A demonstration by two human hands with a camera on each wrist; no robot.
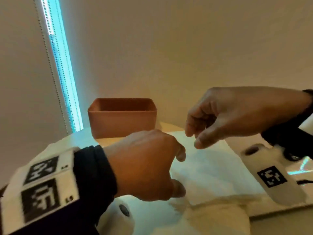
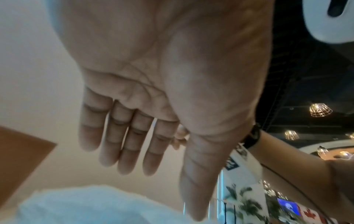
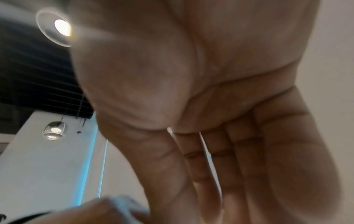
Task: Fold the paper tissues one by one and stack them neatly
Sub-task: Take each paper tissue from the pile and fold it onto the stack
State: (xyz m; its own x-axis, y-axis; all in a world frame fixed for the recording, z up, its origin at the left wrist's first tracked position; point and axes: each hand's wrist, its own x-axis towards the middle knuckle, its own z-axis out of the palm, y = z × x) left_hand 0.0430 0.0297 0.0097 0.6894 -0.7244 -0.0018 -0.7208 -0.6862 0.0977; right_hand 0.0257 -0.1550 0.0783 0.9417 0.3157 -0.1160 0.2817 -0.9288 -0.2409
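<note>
A white paper tissue [image 1: 211, 167] lies spread flat on the table, and in the left wrist view a tissue [image 2: 86, 204] shows pale and blurred below the palm. My left hand [image 1: 180, 173] hovers over its left edge, thumb low near the paper; its fingers [image 2: 134, 151] are straight and hold nothing. My right hand [image 1: 193, 139] hangs above the tissue's far part with fingers loosely bent and empty. In the right wrist view the right hand [image 3: 210, 189] shows a bare palm. A fluffier heap of white tissue [image 1: 211, 216] sits at the near edge.
A brown rectangular container [image 1: 122, 121] stands open-topped at the back of the light table [image 1: 81, 138], close to the wall; it appears as a container [image 2: 19, 154] at the left of the left wrist view. A bead-chain blind hangs at the left.
</note>
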